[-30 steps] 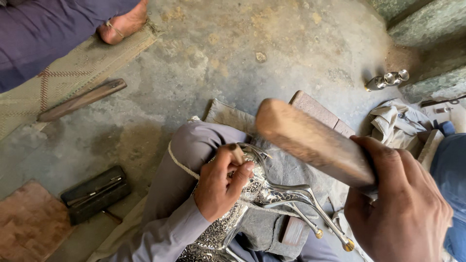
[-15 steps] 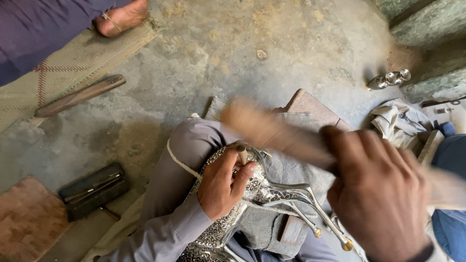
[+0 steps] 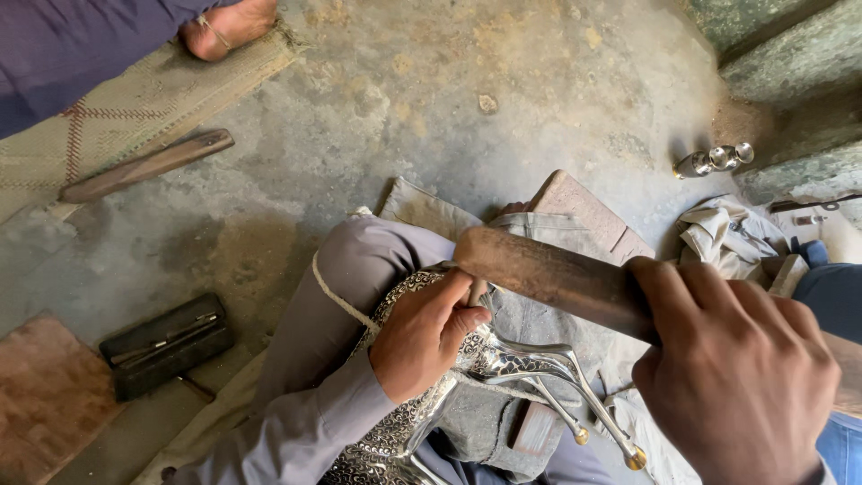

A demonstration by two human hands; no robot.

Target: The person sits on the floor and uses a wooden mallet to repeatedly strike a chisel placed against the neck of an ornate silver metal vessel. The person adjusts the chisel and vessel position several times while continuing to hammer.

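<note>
In the head view, a wooden mallet [image 3: 548, 274] is gripped in the right hand [image 3: 741, 377] at the lower right of the frame, the fingers wrapped tight around its shaft; its rounded end is seen just above the left hand [image 3: 422, 337] near the centre. The left hand is closed on a small punch [image 3: 479, 292] — only a short stub shows between thumb and fingers — and rests on an embossed silver metal piece [image 3: 422, 395] that lies across the lap, at lower centre. From this piece, curved polished legs with brass-coloured tips [image 3: 575, 395] are spread toward the lower right.

A dark tool case [image 3: 166, 346] is set on the concrete floor [image 3: 404, 108] at the lower left, beside a brown wooden block [image 3: 45, 395]. A wooden stick [image 3: 148, 166] is laid at the upper left, on the edge of a woven mat [image 3: 117, 108] — another person's bare foot [image 3: 224, 27] rests there. Small shiny metal parts [image 3: 714, 162] are seen at the upper right.
</note>
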